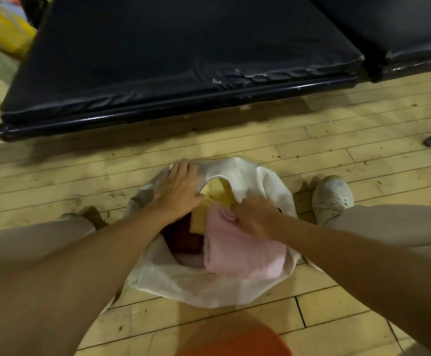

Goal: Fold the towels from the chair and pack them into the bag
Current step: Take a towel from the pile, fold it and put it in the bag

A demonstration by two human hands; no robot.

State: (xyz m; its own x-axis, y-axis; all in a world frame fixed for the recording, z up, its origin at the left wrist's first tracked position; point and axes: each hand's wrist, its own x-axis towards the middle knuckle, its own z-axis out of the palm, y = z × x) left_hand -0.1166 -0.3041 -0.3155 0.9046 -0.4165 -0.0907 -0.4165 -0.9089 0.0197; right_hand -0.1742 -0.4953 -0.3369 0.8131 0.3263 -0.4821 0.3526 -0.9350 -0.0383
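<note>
My white bag (209,286) sits on the wood floor (55,181), right between my feet. Its mouth is open toward me.

My left hand (177,187) lies flat on the bag's edge at about 10 o'clock. The fingers are straight and spread, and they press on the cloth. They hold nothing.

My right hand (256,217) is at about 2 o'clock on the bag. Its fingers are curled down and grip the top of the folded pink towel (242,253). That towel fills the right side of the bag's mouth, from 3 to 5 o'clock, and part of it lies over the rim.

A yellow towel (214,199) is in the bag at 12 o'clock, between my two hands. A dark red towel (181,237) is lower down, at 9 o'clock, just beside the pink one.

The black chair (170,60) is at 12 o'clock from the bag. My pale shoe (332,196) is at 3 o'clock. More bright cloth (1,29) lies far off at 10 o'clock, beside the chair.
</note>
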